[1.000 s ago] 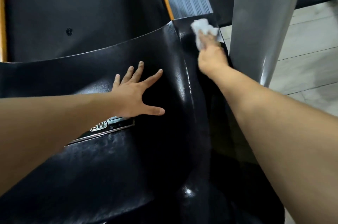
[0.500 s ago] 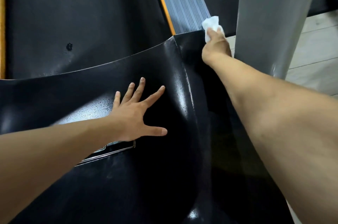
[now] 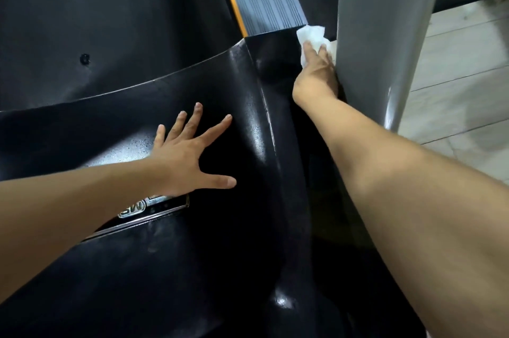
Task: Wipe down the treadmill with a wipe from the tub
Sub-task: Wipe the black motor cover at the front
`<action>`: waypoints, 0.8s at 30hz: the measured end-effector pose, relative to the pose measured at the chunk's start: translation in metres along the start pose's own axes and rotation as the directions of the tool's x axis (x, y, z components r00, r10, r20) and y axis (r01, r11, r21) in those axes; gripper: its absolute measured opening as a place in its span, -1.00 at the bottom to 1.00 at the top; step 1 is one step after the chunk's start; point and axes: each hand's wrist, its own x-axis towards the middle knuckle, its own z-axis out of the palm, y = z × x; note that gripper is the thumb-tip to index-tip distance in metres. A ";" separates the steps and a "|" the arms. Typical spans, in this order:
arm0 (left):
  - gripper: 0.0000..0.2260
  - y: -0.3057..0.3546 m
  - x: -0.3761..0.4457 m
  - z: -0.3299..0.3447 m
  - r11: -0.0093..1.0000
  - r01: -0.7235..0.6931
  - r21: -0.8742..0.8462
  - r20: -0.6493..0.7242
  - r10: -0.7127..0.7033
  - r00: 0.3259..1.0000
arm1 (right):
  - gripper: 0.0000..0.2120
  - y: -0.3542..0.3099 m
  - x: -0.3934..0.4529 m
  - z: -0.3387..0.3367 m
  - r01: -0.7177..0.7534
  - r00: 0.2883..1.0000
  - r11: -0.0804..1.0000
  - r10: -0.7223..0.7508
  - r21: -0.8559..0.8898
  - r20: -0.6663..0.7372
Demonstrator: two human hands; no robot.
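White wipe (image 3: 310, 35) looks soft and limp, so right hand (image 3: 316, 73) presses it flat onto the treadmill (image 3: 248, 122) under its fingers; left hand (image 3: 187, 158) rests spread, holding nothing.

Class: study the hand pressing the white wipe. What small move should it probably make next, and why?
Probably draw the crumpled white wipe back toward the body along the glossy black motor cover. The right hand has it at the cover's far corner, against the grey upright post.

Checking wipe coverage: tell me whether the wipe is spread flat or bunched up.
Bunched up. The wipe shows crumpled folds under the right hand, pressed on the black cover.
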 end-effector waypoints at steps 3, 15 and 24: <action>0.02 0.001 0.001 -0.002 1.000 0.012 0.003 0.006 -0.012 1.000 | -0.34 0.003 -0.031 0.015 0.122 0.992 0.992 -0.121 0.043 -0.021; 0.04 0.016 -0.010 -0.011 0.999 0.053 -0.013 -0.006 -0.053 0.999 | -0.48 -0.051 -0.066 0.025 0.472 0.878 0.880 -0.464 -0.052 0.121; -0.30 0.070 -0.072 0.043 0.995 -0.083 -0.059 -0.123 0.076 0.990 | -0.41 0.041 -0.182 -0.003 0.134 0.991 0.939 -0.131 0.316 -0.030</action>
